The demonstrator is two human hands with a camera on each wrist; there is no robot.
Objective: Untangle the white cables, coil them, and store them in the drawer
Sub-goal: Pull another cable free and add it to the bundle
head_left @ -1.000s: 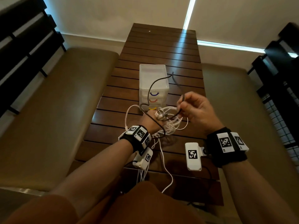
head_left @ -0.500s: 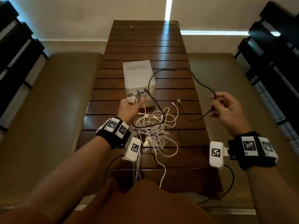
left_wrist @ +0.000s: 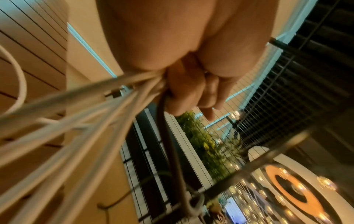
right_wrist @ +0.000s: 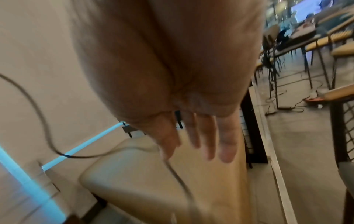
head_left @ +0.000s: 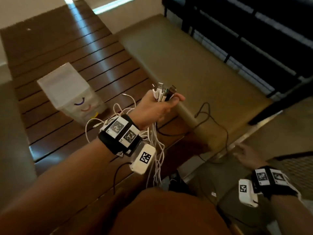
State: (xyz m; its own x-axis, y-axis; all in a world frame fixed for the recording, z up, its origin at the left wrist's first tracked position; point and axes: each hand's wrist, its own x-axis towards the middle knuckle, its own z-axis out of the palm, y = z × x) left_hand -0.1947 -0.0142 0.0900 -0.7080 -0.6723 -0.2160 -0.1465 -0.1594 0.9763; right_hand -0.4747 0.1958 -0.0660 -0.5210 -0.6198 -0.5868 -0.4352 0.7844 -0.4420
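Head view first: the left hand (head_left: pixel 157 107) is raised over the right edge of the slatted bench (head_left: pixel 71 53), fingers curled round a bunch of connector ends (head_left: pixel 163 92) that stick up out of the fist like a bouquet. Gathering the plugs at one point probably lets the lengths hang free so they can be told apart. The white cables (head_left: pixel 157 150) drop from the fist past the wrist and over the bench edge toward the lap, with a few loops lying on the slats just beside the small drawer unit (head_left: pixel 71 92), which stands near the bench's middle with its drawers apparently closed. A black cable (head_left: pixel 218 126) leaves the same fist and trails off the bench across the cushioned seat (head_left: pixel 194 61) toward the right hand (head_left: pixel 245 154), which sits low and to the side, blurred.

Left wrist view: the fingers (left_wrist: pixel 191 94) are wrapped tight; white strands fan out toward the camera and the dark cable hangs straight down from the grip.

Right wrist view: the right hand's fingers (right_wrist: pixel 208 136) are straight and spread, gripping nothing, and the black cable (right_wrist: pixel 44 121) curves loosely just below them. I judge the dark lead is being parted from the white ones; coiling and storing are not yet begun.
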